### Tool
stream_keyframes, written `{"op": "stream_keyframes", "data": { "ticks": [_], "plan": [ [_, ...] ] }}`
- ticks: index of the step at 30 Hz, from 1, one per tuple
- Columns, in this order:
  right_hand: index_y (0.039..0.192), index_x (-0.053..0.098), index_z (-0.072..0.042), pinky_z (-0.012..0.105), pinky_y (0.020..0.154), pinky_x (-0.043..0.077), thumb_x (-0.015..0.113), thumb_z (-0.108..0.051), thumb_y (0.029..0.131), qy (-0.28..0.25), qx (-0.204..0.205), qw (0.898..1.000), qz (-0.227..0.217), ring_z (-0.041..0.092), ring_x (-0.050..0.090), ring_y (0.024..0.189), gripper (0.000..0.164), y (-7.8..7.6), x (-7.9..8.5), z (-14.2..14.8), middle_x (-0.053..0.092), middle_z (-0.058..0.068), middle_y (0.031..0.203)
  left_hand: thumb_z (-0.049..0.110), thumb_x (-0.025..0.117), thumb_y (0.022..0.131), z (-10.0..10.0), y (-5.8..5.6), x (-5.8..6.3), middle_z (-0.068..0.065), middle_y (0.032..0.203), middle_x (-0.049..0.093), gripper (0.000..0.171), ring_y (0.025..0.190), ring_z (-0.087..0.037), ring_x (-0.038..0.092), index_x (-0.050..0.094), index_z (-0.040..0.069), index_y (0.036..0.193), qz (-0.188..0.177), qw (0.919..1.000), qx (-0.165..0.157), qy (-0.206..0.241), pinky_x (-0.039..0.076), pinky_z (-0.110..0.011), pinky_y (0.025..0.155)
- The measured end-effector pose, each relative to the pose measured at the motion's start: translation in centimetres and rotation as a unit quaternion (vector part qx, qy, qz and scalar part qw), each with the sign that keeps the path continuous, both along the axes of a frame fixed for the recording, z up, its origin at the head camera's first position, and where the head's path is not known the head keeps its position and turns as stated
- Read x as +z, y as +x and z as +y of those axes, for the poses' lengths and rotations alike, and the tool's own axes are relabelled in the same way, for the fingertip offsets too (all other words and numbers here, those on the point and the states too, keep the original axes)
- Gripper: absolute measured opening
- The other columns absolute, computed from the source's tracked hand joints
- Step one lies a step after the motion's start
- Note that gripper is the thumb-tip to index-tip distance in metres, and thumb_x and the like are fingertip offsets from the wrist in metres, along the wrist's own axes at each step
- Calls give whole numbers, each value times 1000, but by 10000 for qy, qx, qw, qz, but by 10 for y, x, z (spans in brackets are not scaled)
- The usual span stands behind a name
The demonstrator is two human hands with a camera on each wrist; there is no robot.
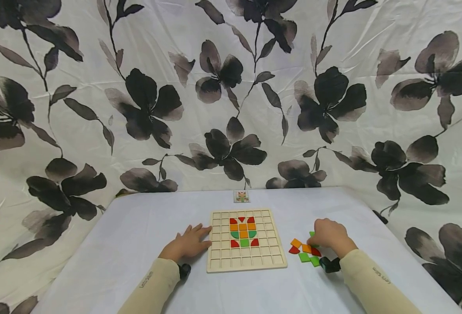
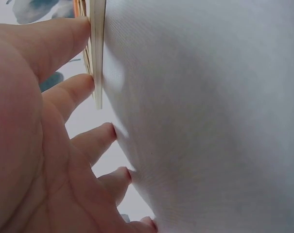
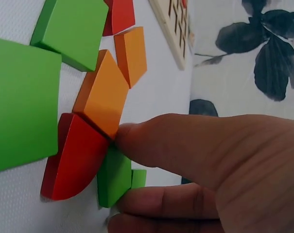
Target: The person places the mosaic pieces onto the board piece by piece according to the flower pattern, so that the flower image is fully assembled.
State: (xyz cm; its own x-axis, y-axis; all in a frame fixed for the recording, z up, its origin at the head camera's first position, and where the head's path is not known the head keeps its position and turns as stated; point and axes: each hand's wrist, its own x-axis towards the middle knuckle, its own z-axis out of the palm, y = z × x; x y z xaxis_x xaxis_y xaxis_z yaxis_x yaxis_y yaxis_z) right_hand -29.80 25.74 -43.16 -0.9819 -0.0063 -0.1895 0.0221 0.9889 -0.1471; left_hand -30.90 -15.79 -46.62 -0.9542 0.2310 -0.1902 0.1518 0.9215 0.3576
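My left hand lies with its fingers spread, thumb and index fingertip against the left edge of the wooden grid board. In the left wrist view that board edge stands right at the fingertips. Red, orange and green pieces form a tulip-like pattern on the grid, with an orange square near its middle. To the right of the board, my right hand reaches into the loose pieces. In the right wrist view its thumb and fingers pinch a green block, beside a red quarter-round block and an orange block.
Several loose pieces lie between board and right hand, among them an orange square and a green square. A small pattern card sits behind the board. A floral cloth hangs behind the white-covered table.
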Motion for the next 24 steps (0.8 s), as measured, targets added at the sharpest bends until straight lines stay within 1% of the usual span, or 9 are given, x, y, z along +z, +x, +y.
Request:
{"op": "stream_keyframes", "data": {
  "ticks": [3,7,9,13,15,18,21,24],
  "plan": [
    [74,60,-9,27,53,36,75,-30,78,-72,-23,10000,-18,19,51,59,26,0,0,-2,52,2,63,41,55,96,0,0,0,-17,156,33,57,144,-51,19,42,19,148,-2,10000,3,6,13,-77,107],
    [74,65,-10,28,53,39,74,-25,76,-241,41,9997,79,20,52,60,18,-2,3,-7,57,1,64,41,55,96,0,1,0,-17,156,33,57,144,-51,19,42,19,148,11,10000,2,29,13,-77,107],
    [77,68,-10,30,55,42,74,-25,76,-333,134,9992,161,20,53,62,16,-4,4,-11,60,1,67,41,55,96,0,2,0,-17,156,33,57,144,-51,19,43,19,147,11,10000,14,63,13,-77,108],
    [85,70,-10,32,58,46,75,-25,76,-541,346,9974,315,18,54,66,18,-7,5,-22,64,0,74,41,55,96,0,3,2,-17,156,32,57,144,-51,19,43,19,147,0,10000,40,82,13,-76,108],
    [89,71,-10,32,62,49,76,-25,76,-667,491,9957,406,17,54,69,21,-10,3,-28,65,0,79,41,55,96,1,4,2,-17,156,32,57,144,-51,19,43,19,147,-5,10000,53,70,13,-76,108],
    [93,72,-12,35,70,52,77,-24,76,-842,727,9923,549,16,55,74,22,-13,-1,-40,67,-1,86,41,56,96,1,4,3,-17,156,33,57,144,-51,19,43,19,147,5,10000,59,42,13,-77,107],
    [95,73,-15,37,78,53,78,-23,76,-984,900,9891,621,15,55,80,22,-13,-3,-55,67,-3,91,42,56,95,2,3,2,-17,156,33,58,144,-51,19,43,19,147,9,10000,73,13,14,-77,107],
    [96,73,-15,37,82,53,79,-21,76,-1149,1057,9856,644,14,56,82,21,-10,-3,-70,67,-4,93,43,57,95,2,2,1,-17,156,33,58,144,-51,19,43,20,147,-6,10000,83,4,13,-77,107]
  ]
}}
